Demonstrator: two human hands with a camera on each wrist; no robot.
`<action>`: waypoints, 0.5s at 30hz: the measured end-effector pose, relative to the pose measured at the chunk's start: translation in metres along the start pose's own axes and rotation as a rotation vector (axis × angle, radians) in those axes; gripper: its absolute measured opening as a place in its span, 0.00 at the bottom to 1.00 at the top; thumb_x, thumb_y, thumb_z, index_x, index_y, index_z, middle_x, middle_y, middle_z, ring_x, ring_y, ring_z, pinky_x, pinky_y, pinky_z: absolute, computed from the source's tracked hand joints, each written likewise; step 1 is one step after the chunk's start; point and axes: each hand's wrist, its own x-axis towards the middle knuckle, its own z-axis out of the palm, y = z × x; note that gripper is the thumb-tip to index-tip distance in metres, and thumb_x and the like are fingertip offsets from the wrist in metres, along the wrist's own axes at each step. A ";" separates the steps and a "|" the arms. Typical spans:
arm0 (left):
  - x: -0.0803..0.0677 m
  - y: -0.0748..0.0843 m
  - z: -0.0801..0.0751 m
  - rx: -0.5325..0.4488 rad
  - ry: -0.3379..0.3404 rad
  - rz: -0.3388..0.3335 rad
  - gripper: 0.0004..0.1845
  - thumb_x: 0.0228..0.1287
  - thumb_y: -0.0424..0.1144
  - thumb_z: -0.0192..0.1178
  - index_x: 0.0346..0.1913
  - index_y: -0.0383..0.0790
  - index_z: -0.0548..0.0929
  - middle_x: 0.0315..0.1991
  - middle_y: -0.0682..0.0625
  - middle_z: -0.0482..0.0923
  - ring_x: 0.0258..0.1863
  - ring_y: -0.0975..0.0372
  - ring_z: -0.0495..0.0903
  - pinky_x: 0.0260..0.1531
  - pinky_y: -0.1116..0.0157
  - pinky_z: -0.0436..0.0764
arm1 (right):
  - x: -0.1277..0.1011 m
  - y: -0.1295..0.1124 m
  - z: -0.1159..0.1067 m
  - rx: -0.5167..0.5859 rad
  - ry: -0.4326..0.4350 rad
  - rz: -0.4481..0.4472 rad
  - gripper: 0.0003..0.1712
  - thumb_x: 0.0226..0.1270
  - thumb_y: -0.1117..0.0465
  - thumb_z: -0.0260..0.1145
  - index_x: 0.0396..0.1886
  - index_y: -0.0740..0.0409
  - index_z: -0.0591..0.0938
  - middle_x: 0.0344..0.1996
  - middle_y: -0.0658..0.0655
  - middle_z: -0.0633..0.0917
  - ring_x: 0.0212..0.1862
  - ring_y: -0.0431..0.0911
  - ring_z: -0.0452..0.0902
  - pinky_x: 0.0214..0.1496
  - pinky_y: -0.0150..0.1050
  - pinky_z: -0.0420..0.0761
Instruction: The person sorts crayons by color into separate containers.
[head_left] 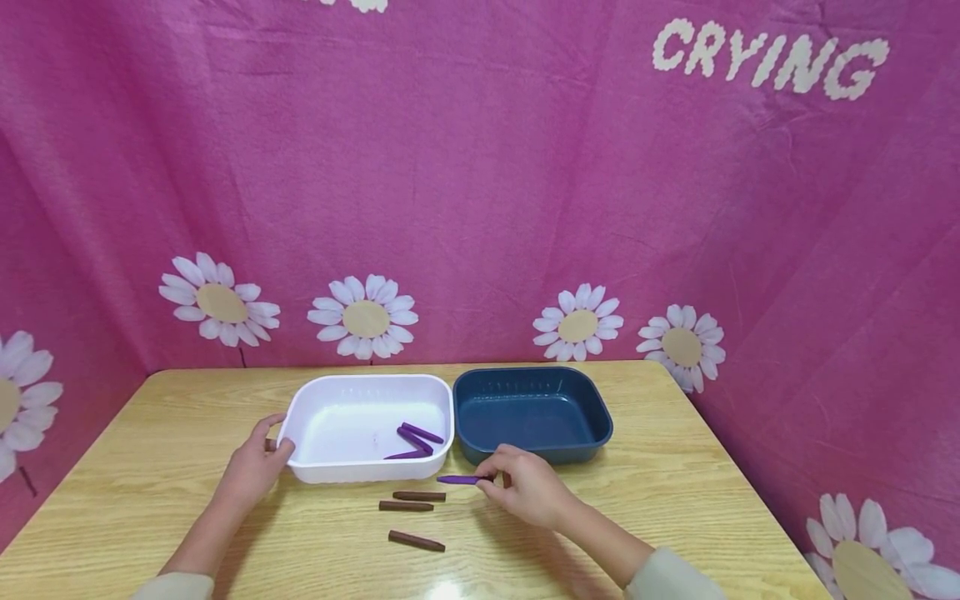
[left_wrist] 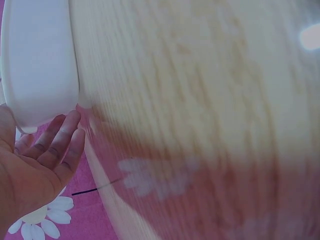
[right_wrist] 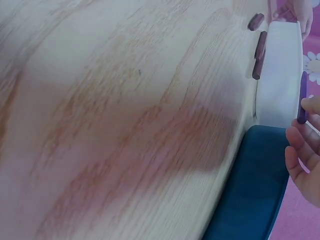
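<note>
Wooden table (head_left: 150,467) fills the lower half of the head view; pink daisy-print cloth (head_left: 480,183) rises behind it.

Two tubs sit side by side at mid-frame, rims touching or nearly so. White tub (head_left: 315,471) on the left holds three purple crayons (head_left: 415,440) bunched in its lower right corner. Dark blue tub (head_left: 592,433) on the right shows nothing inside.

Your left hand (head_left: 255,467) rests against the white tub's left rim; the left wrist view shows its fingers (left_wrist: 62,145) straight and relaxed beside the tub wall, gripping nothing.

Your right hand (head_left: 525,487) sits just below the blue tub's front left corner, thumb and fingertips pinching the right end of a purple crayon (head_left: 457,480). Crayon lies about level, long axis running left-right across the frame, free tip pointing left toward the white tub's lower right corner, close under that rim. In the right wrist view it shows as a dark stick (right_wrist: 302,97) at the fingertips, against the white wall. The right hand is the only one on it; the left is well apart, across the tub's full width.

Three brown crayons (head_left: 418,497) lie on the table below the white tub, all roughly left-right, stacked one below another toward the bottom of the frame. The uppermost is just below left of the held crayon's tip.
</note>
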 end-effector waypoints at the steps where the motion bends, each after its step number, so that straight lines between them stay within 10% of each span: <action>1: 0.000 0.000 0.000 -0.002 -0.001 0.000 0.31 0.68 0.43 0.44 0.70 0.33 0.52 0.47 0.29 0.75 0.35 0.53 0.77 0.27 0.66 0.72 | 0.001 -0.001 0.000 -0.002 0.002 0.004 0.04 0.59 0.58 0.67 0.34 0.49 0.86 0.24 0.45 0.76 0.23 0.31 0.64 0.26 0.25 0.67; 15: 0.000 -0.002 0.001 -0.017 0.000 0.002 0.32 0.67 0.44 0.43 0.70 0.34 0.53 0.48 0.29 0.75 0.36 0.53 0.77 0.28 0.66 0.73 | 0.009 -0.009 0.002 -0.005 0.052 0.019 0.05 0.57 0.59 0.68 0.33 0.51 0.86 0.24 0.44 0.76 0.23 0.31 0.63 0.26 0.25 0.67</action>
